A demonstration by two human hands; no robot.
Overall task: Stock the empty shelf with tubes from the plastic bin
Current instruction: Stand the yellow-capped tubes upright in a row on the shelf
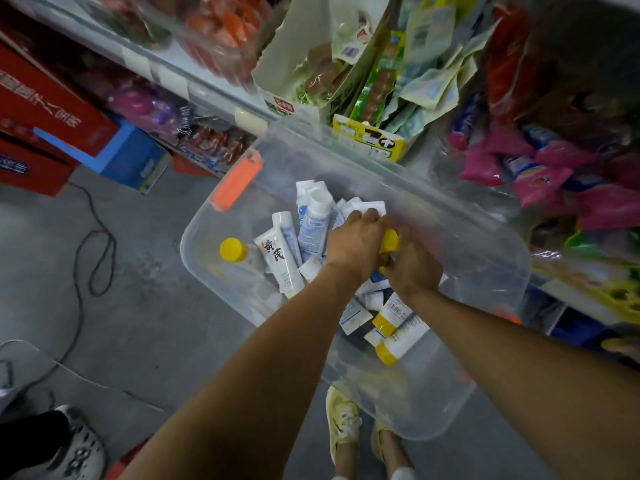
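Observation:
A clear plastic bin [446, 400] with an orange latch [236, 181] stands on the floor under me, holding several tubes. Both my hands are inside it, close together. My left hand [355, 244] has its fingers curled over the flat end of a white tube [375, 205] in the pile. My right hand [415, 270] grips a yellow-capped tube [390, 240], whose body is hidden by the hand. A white tube with black characters [277, 263], a yellow-capped bottle [231, 250] and two yellow-capped tubes [393, 336] lie loose. No empty shelf shows.
Shelves packed with snack bags [540, 174] and open cartons [370, 136] rise behind and right of the bin. Red boxes [45, 109] stand at left. A black cable [91, 258] loops over the grey floor. My yellow shoes [343, 420] are below the bin, and another person's shoe [74, 448] is at lower left.

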